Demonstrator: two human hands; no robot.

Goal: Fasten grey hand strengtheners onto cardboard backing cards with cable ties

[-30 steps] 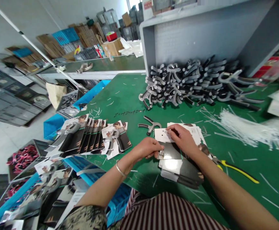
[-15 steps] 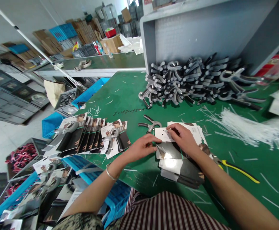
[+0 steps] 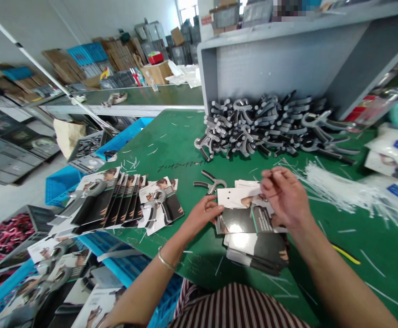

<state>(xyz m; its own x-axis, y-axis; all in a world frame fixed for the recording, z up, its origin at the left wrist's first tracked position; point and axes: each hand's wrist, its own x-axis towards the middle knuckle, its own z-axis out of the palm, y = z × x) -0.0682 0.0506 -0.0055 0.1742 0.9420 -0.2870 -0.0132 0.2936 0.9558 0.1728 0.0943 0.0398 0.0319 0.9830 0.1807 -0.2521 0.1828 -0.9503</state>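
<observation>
1. L hand [image 3: 205, 210]: at L edge of printed card [image 3: 235, 219], thumb on top. Grip is pinching that edge.
2. R hand [image 3: 287, 198]: in front of card's R end, fingers curled, a bit blurred. Can't tell if its grip has anything.
3. Printed card: b/w the hands, over the card stack [image 3: 262, 253], 2 small holes in its white L end. Dark band w/ green stripe & shiny glare spot along near side. Can't tell if it's touching the stack.
4. Loose V-handled tool [image 3: 212, 186]: gray/blk, on green tabletop [image 3: 181, 136], just beyond L hand.
5. Tool pile [image 3: 246, 130]: same gray/blk type, at mouth of gray crate [image 3: 270, 68], far side.
6. White ties [image 3: 338, 189]: bunched R of R hand; more strewn abt the tabletop.
7. Yellow handle [image 3: 346, 254]: on tabletop, just beyond R forearm, rest hidden.
8. Carded tool [image 3: 157, 202]: L of L hand, apart from it, next to overlapping row of cards [image 3: 116, 205].
</observation>
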